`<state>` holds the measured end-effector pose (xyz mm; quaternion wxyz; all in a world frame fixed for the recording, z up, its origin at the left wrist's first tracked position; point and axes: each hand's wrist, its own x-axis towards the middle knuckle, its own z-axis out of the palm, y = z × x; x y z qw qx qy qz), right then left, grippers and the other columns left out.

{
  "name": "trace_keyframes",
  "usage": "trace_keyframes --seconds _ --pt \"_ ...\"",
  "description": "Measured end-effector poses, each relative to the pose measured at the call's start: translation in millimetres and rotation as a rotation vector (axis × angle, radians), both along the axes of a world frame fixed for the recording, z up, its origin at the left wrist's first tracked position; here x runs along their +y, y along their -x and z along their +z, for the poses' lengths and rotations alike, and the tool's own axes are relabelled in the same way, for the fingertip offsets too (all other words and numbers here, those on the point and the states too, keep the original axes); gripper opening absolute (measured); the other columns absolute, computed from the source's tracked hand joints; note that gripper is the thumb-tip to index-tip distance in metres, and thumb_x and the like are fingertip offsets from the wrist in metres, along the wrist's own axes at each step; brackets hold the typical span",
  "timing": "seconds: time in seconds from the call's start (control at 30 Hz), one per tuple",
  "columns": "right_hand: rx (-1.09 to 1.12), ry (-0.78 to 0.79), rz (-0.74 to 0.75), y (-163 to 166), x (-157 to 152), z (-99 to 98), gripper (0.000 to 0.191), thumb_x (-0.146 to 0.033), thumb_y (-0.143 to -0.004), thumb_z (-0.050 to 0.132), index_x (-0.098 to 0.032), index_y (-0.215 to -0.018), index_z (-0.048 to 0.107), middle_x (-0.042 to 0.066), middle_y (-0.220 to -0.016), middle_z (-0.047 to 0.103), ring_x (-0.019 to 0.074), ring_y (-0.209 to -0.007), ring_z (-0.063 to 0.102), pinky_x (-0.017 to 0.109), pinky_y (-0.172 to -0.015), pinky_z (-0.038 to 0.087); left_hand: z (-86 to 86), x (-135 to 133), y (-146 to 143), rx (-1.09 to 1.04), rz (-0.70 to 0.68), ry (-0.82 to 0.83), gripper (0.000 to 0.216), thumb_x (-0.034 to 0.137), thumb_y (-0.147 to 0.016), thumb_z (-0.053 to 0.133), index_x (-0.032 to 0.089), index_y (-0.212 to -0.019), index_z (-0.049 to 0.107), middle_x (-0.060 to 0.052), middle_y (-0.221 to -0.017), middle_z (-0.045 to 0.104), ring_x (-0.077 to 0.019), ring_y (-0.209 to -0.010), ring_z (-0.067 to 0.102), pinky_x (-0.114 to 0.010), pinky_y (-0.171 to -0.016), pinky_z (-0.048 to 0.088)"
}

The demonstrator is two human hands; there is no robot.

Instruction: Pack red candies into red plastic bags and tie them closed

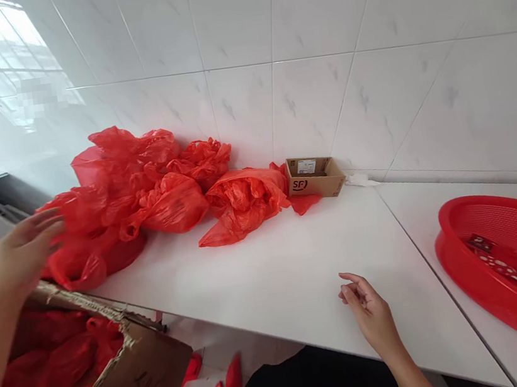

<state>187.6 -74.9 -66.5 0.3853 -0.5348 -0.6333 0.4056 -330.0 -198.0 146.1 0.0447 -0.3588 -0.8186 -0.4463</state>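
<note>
My left hand [21, 253] hovers open at the left, fingers stretched toward a heap of red plastic bags [144, 189] piled on the white table [287, 266] against the tiled wall. It is blurred by motion and holds nothing. My right hand [369, 312] rests near the table's front edge, fingers loosely curled and apart, with nothing in it. A large torn cardboard box [121, 376] holding more red bags stands below my left arm, beside the table.
A small open cardboard box [316, 177] sits by the wall behind the bags. A red plastic basket [489, 277] with several red packets lies at the right, on an adjoining table. Red items lie on the floor below.
</note>
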Motion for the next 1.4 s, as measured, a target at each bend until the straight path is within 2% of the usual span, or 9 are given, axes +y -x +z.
trace_keyframes --seconds 0.2,0.37,0.47,0.63,0.73,0.87,1.03,1.17,1.4 --pt "0.008 -0.017 -0.003 0 -3 0.7 0.044 -0.054 -0.089 0.049 -0.021 -0.116 0.059 0.004 -0.081 0.063 0.0219 -0.086 0.065 0.032 -0.073 0.051 -49.2 111 -109 0.105 -0.415 0.197 0.036 0.049 -0.077 0.062 0.026 -0.103 0.070 0.001 -0.113 0.067 -0.0216 -0.106 0.059 -0.036 -0.098 0.041" --pt "-0.005 -0.054 -0.003 1 -6 6.3 0.040 -0.053 -0.090 0.048 -0.021 -0.109 0.062 0.005 -0.080 0.064 0.0219 -0.082 0.064 0.032 -0.072 0.051 -87.6 160 -150 0.016 -0.433 0.294 0.034 0.029 -0.048 0.083 0.018 -0.077 0.070 -0.013 -0.083 0.071 -0.0432 -0.105 0.059 -0.053 -0.090 0.041" --pt "0.005 -0.076 0.002 3 -6 10.8 0.038 -0.052 -0.090 0.050 -0.021 -0.105 0.065 0.005 -0.078 0.065 0.0215 -0.078 0.063 0.031 -0.068 0.052 -66.2 159 -143 -0.064 -0.442 0.193 0.018 0.031 -0.059 0.074 0.019 -0.070 0.067 -0.005 -0.069 0.068 -0.0349 -0.092 0.064 -0.045 -0.086 0.045" --pt "0.011 -0.086 0.000 5 -4 15.0 0.039 -0.054 -0.089 0.050 -0.021 -0.102 0.066 0.005 -0.077 0.064 0.0204 -0.074 0.062 0.030 -0.063 0.050 -19.0 152 -134 -0.216 -0.460 -0.184 0.041 0.050 -0.086 0.045 0.018 -0.105 0.060 -0.001 -0.093 0.069 -0.0205 -0.097 0.063 -0.029 -0.080 0.050" --pt "0.006 -0.053 0.006 4 -4 13.8 0.040 -0.055 -0.090 0.049 -0.021 -0.103 0.065 0.005 -0.078 0.063 0.0206 -0.077 0.061 0.031 -0.066 0.049 -31.7 158 -147 -0.338 -0.520 -0.239 0.047 0.054 -0.080 0.053 0.015 -0.104 0.060 -0.005 -0.090 0.071 -0.0217 -0.086 0.066 -0.031 -0.073 0.053" --pt "0.118 -0.006 0.021 7 -6 20.1 0.042 -0.054 -0.091 0.049 -0.019 -0.113 0.059 0.006 -0.083 0.062 0.0202 -0.080 0.060 0.033 -0.074 0.051 -76.3 148 -190 -0.440 -0.645 -0.182 0.046 0.049 -0.081 0.054 0.015 -0.112 0.059 -0.009 -0.094 0.072 -0.0246 -0.088 0.068 -0.037 -0.077 0.055" --pt "0.183 -0.257 -0.093 27 -18 58.0 0.057 -0.046 -0.090 0.054 -0.027 -0.141 0.036 0.012 -0.131 0.052 0.0244 -0.112 0.056 0.043 -0.093 0.049 -111.5 102 -259 -0.395 -0.857 -0.002 0.033 0.025 -0.075 0.059 0.020 -0.107 0.067 -0.008 -0.123 0.066 -0.0284 -0.118 0.057 -0.045 -0.104 0.041" --pt "-0.130 -0.444 0.184 47 -22 71.8 0.057 -0.041 -0.084 0.065 -0.032 -0.138 0.048 0.008 -0.147 0.038 0.0313 -0.134 0.037 0.051 -0.108 0.037 -105.5 83 -272 -0.132 -1.093 0.271 0.052 0.011 -0.068 0.057 0.027 -0.117 0.066 -0.005 -0.150 0.044 -0.0291 -0.137 0.040 -0.044 -0.110 0.037" --pt "-0.254 -0.308 0.313 65 -14 47.9 0.046 -0.037 -0.081 0.069 -0.020 -0.123 0.063 0.012 -0.130 0.058 0.0326 -0.122 0.050 0.052 -0.104 0.040 -82.6 80 -230 0.103 -0.978 0.357 0.070 0.015 -0.073 0.058 0.040 -0.138 0.047 -0.001 -0.156 0.031 -0.0305 -0.141 0.034 -0.046 -0.105 0.043"
